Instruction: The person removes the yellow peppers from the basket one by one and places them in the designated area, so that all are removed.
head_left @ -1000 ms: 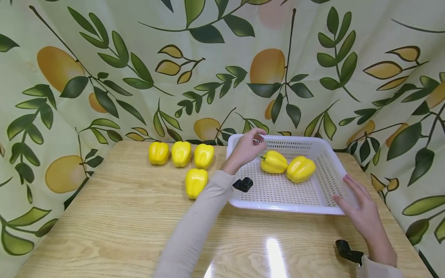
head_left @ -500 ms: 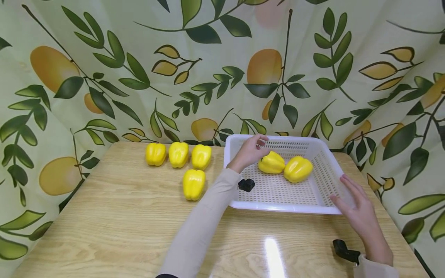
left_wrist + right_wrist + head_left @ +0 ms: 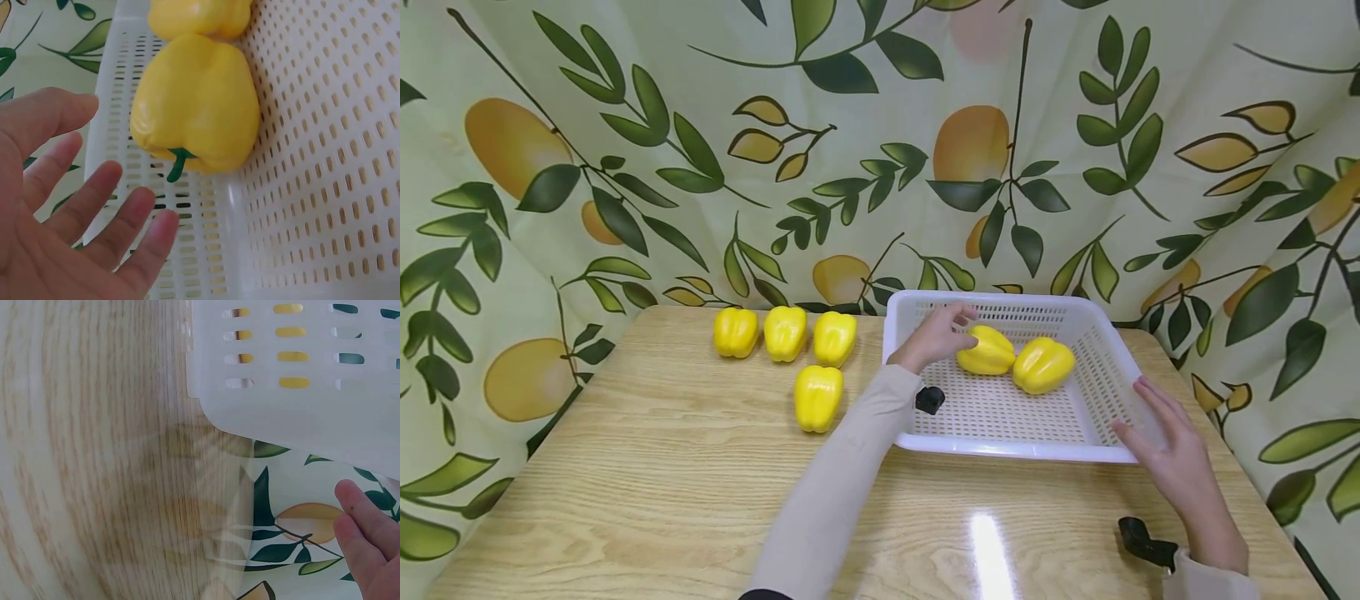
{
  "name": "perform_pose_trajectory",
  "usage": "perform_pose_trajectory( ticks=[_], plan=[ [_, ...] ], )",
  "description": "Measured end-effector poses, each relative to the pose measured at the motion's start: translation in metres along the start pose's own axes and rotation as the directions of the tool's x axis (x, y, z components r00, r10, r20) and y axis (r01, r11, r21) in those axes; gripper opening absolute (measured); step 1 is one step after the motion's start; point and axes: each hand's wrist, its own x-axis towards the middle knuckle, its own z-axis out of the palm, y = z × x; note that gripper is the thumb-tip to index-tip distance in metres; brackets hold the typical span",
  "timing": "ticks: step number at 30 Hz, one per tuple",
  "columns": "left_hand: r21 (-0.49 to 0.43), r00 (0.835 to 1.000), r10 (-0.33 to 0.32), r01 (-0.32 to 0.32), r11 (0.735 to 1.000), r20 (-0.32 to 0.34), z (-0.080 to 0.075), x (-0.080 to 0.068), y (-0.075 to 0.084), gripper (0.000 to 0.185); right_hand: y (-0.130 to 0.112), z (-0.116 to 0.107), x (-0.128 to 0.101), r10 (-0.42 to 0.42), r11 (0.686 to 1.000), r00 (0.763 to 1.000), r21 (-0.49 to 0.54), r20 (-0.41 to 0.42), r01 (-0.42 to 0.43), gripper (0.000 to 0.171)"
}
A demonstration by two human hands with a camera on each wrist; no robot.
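Leaf-print backdrop, no legible writing; both hands (image 3: 934, 337) (image 3: 1176, 454) slack-fingered, empty, beside white basket (image 3: 1097, 454).

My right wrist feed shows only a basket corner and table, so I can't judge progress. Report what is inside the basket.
Observer: Two yellow peppers lie in the white basket, the left pepper touching the right pepper.
Operator: Give me the left hand.
Observer: The left hand is open, fingers spread beside the left pepper's green stem.
Operator: Count what is outside.
Observer: On the table, a row of three peppers and a fourth pepper in front.
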Motion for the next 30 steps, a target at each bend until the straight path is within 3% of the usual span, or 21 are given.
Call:
perform_pose_trajectory(
  ticks=[6, 17, 24, 30],
  plan=[
    [0.086, 0.997, -0.044, 0.039, 0.996, 0.058, 0.0035, -0.0009, 0.0004, 0.049, 0.0, -0.0003, 0.0002, -0.01, 1.0, 1.0, 0.003, -0.002, 0.01, 0.072],
    [0.138, 0.992, -0.035, 0.019, 0.99, 0.118, 0.0042, -0.0008, -0.0002, 0.058, 0.0, 0.0001, 0.0005, -0.015, 1.0, 1.0, 0.007, -0.011, 0.015, 0.072],
    [0.212, 0.983, 0.012, -0.052, 0.976, 0.185, 0.0063, -0.0011, -0.0012, 0.07, 0.0009, 0.0003, 0.0003, 0.0, 1.0, 1.0, 0.001, -0.002, 0.0, 0.072],
    [0.239, 0.98, -0.006, -0.042, 0.97, 0.199, 0.0074, -0.0019, -0.0013, 0.067, 0.0011, -0.0002, 0.0001, 0.002, 1.0, 1.0, -0.003, 0.002, -0.002, 0.072]
  ],
)
